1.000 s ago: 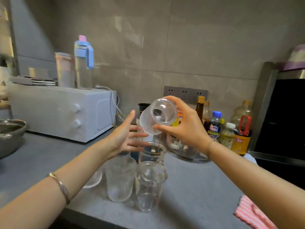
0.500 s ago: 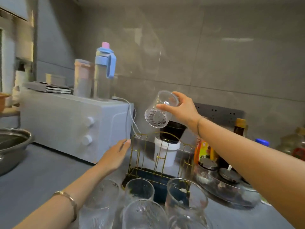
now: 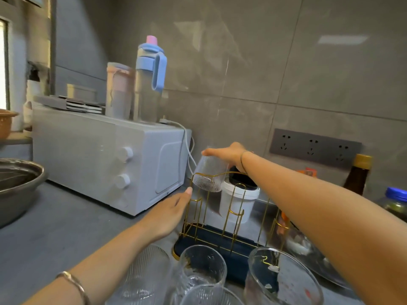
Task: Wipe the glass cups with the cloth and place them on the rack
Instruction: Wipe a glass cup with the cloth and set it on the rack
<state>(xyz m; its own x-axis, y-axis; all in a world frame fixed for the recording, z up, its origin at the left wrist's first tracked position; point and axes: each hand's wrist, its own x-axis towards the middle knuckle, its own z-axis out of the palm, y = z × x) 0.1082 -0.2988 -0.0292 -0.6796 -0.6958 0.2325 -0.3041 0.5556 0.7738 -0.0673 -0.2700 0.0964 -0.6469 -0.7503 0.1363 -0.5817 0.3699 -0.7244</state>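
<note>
My right hand (image 3: 229,153) grips the base of a ribbed glass cup (image 3: 209,176), held upside down over the back left post of the gold wire rack (image 3: 222,219) with its dark blue tray. My left hand (image 3: 170,213) is flat and open, fingertips touching the rack's left side. Several more clear glass cups (image 3: 201,268) stand in a cluster at the near edge of the grey counter. No cloth is in view.
A white microwave (image 3: 105,159) stands left of the rack, with a blue bottle (image 3: 148,78) and a pink cup on top. A white tub (image 3: 240,200) sits behind the rack. A steel bowl (image 3: 15,186) is far left. Bottles (image 3: 357,175) stand at right.
My right hand has lowered the upturned cup from above the rack down onto its back left post. My left hand has shifted right to the rack's side.
</note>
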